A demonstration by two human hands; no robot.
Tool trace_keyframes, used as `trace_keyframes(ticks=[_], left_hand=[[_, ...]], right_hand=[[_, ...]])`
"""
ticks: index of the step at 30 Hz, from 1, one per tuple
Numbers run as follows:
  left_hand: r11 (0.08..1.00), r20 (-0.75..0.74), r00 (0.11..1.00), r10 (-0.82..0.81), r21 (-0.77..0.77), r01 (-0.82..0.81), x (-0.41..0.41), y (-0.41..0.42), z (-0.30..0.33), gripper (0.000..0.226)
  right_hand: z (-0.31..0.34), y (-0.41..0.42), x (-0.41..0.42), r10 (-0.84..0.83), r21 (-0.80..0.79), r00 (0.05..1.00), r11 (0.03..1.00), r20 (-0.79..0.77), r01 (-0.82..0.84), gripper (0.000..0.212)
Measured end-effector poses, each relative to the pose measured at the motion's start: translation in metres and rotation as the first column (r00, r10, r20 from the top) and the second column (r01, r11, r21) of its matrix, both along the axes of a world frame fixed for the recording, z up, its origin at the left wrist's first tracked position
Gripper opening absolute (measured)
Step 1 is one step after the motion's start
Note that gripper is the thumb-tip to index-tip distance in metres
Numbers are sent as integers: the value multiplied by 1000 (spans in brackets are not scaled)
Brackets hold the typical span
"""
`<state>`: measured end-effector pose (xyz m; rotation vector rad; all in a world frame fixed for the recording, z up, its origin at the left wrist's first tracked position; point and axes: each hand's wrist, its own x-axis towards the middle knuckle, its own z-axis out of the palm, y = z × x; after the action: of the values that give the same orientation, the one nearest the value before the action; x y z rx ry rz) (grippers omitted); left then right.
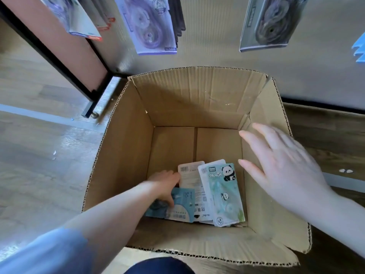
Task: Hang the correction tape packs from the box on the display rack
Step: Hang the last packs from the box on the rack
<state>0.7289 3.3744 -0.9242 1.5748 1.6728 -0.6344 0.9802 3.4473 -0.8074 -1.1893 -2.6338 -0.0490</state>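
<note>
An open cardboard box [171,107] stands on the floor below the display rack [197,36]. At its bottom lie several correction tape packs: a green panda pack [225,194], a white pack back-side up [189,175] and a blue pack [181,206]. My left hand [165,184] reaches down into the box, its fingers on the blue pack and against the white one; whether it grips either is unclear. My right hand [282,165] hovers over the box's right wall with fingers spread, holding nothing.
Correction tape packs hang on the rack above: a purple one [148,24], a dark one [270,22] and one at upper left [73,16]. A black-framed shelf leg [92,99] stands left of the box. Wooden floor surrounds the box.
</note>
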Motion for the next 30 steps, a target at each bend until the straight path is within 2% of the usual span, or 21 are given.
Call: trace_keyframes(ticks=[3,10,14,20,25,30], left_hand=[[1000,20,1000,-8,11,7,4,-5,2,65],[999,29,1000,2,52,-3,5,-18,4,73],[999,-1,1000,-21,-25,21,6,-12,13,57],[983,100,990,103,-163,-86,-1,-17,15,42],[987,182,974,135,-111,-116,-9,-8,27,41],[966,216,941,260,-47,-256,-24,0,40,38]], right_hand=[[3,-2,1,-11,-1,999,1000,33,11,50],[4,-6,4,24,0,994,1000,102,-25,52],[5,-6,3,17,7,993,1000,115,-18,53],[8,-7,0,50,-33,981,998,185,-44,55],[12,-6,-2,62,-62,956,997,287,-46,54],[19,-4,-12,170,-133,907,983,384,-127,46]])
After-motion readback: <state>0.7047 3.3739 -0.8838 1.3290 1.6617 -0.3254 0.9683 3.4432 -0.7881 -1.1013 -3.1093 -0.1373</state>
